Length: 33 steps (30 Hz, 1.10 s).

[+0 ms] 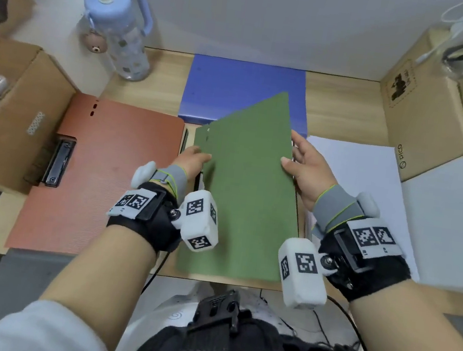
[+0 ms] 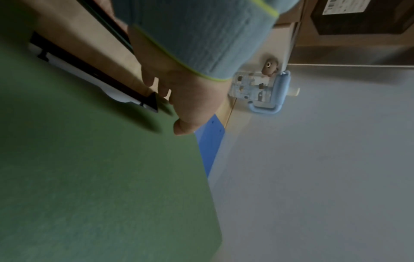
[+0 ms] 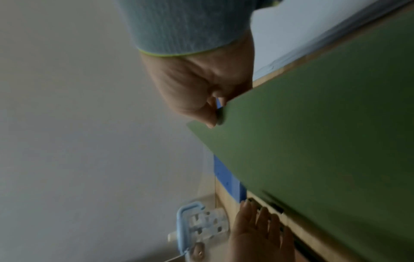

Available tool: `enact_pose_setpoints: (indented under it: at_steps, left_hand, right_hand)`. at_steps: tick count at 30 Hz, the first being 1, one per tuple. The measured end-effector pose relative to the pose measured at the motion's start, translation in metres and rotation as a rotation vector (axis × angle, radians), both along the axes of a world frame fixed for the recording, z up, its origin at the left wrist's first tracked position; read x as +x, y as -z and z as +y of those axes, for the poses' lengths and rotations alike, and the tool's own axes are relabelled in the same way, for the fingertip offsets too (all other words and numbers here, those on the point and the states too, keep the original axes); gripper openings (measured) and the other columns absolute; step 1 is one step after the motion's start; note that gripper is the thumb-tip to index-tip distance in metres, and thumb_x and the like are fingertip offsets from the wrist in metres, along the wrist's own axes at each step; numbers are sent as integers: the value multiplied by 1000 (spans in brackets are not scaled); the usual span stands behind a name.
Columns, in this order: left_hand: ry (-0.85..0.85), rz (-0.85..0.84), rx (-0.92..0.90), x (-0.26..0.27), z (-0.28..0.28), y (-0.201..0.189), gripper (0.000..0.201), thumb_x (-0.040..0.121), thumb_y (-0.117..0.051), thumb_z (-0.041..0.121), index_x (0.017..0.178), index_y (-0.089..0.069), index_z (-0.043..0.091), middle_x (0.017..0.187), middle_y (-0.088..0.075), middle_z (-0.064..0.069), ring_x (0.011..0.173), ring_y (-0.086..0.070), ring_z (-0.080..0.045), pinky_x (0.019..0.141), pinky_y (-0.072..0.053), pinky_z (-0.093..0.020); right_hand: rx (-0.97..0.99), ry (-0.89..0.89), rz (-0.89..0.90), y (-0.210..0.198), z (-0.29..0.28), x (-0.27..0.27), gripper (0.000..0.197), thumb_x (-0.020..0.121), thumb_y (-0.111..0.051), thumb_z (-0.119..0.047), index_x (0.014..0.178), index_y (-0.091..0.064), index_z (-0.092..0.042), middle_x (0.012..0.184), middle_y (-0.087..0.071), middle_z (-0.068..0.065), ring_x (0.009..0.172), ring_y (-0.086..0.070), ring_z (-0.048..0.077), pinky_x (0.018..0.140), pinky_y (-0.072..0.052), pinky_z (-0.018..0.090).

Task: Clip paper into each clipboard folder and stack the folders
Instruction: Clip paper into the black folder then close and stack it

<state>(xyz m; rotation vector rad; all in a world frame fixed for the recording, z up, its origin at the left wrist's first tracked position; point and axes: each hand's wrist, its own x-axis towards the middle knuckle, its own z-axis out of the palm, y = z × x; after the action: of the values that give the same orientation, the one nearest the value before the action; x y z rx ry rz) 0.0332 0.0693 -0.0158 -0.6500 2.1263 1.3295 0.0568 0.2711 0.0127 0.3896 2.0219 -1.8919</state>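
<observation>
The green folder [image 1: 244,189] is held in the middle of the table [image 1: 348,108], its cover raised at a tilt. The cover's right edge is pinched by the right hand [image 1: 306,167]. The left hand [image 1: 194,155], fingers straight, is laid against its left edge. An orange folder [image 1: 106,176] lies to the left, a blue folder [image 1: 236,87] behind.

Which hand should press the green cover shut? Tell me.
Right, probably. The right hand already pinches the free edge of the green cover, which is tilted up. The left hand sits at the spine side, steadying.
</observation>
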Motion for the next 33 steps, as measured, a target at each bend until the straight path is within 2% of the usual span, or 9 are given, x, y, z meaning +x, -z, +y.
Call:
enact_pose_setpoints:
  at_steps: [7, 11, 13, 15, 17, 23, 26, 30, 33]
  left_hand:
    - [8, -22, -35, -2, -4, 22, 44, 98, -44, 14, 138, -38, -3, 140, -46, -17, 121, -50, -29, 80, -37, -23]
    - [-74, -7, 18, -1, -4, 24, 20, 96, -45, 7, 116, -48, 9, 101, -55, -10, 68, -50, -12, 52, -40, -15]
    - [-69, -20, 15, -4, -4, 25, 16, 97, -43, 8, 110, -50, 1, 100, -57, -12, 82, -57, -20, 63, -45, -15]
    - [-79, -12, -5, -6, -5, 24, 39, 98, -44, 10, 133, -44, -7, 135, -50, -17, 123, -49, -31, 94, -40, -24]
    - [-128, 9, 14, -6, -5, 21, 48, 96, -48, 9, 140, -37, -4, 145, -42, -15, 133, -41, -30, 105, -34, -32]
    - [-231, 73, 113, -14, -10, 9, 43, 96, -51, 24, 135, -45, 6, 127, -48, 0, 114, -49, -19, 107, -39, -37]
    - [-182, 68, 105, -19, -8, -2, 29, 97, -47, 37, 114, -54, 15, 107, -53, -4, 94, -51, -20, 89, -45, -35]
    - [-158, 147, 132, -26, -5, -20, 39, 99, -46, 31, 123, -57, 3, 88, -59, -1, 72, -55, -15, 64, -44, -24]
    - [-214, 191, 199, -36, -6, -36, 38, 95, -54, 29, 121, -58, 1, 103, -65, -10, 87, -58, -21, 90, -50, -34]
  right_hand:
    - [164, 72, -172, 33, 10, 8, 48, 85, -50, 0, 128, -50, -21, 115, -65, 11, 97, -64, 33, 92, -51, 50]
    - [202, 80, -279, 56, 15, 11, 50, 80, -51, -6, 128, -51, -19, 119, -65, 15, 99, -65, 38, 92, -51, 53]
    - [223, 68, -319, 64, 16, 12, 51, 80, -51, -8, 131, -49, -18, 121, -63, 15, 101, -64, 38, 93, -51, 53]
    - [245, 64, -342, 65, 14, 14, 50, 83, -51, -9, 132, -46, -17, 122, -62, 15, 103, -63, 37, 94, -50, 52]
    - [277, 55, -355, 62, 13, 15, 51, 86, -50, -8, 135, -43, -17, 123, -60, 13, 106, -62, 37, 95, -49, 50]
    - [278, 100, -350, 66, 17, 16, 52, 84, -57, 1, 133, -47, -14, 125, -61, 13, 110, -60, 36, 98, -47, 50]
    - [238, 128, -334, 69, 16, 14, 53, 82, -60, 2, 132, -49, -13, 125, -62, 13, 110, -61, 35, 98, -47, 50]
    - [164, 160, -290, 64, 13, 12, 54, 82, -66, -1, 132, -49, -12, 126, -62, 8, 109, -61, 31, 99, -48, 46]
    - [176, 162, -194, 56, 14, 8, 69, 80, -69, -2, 141, -38, -11, 129, -51, -5, 116, -54, 19, 100, -39, 28]
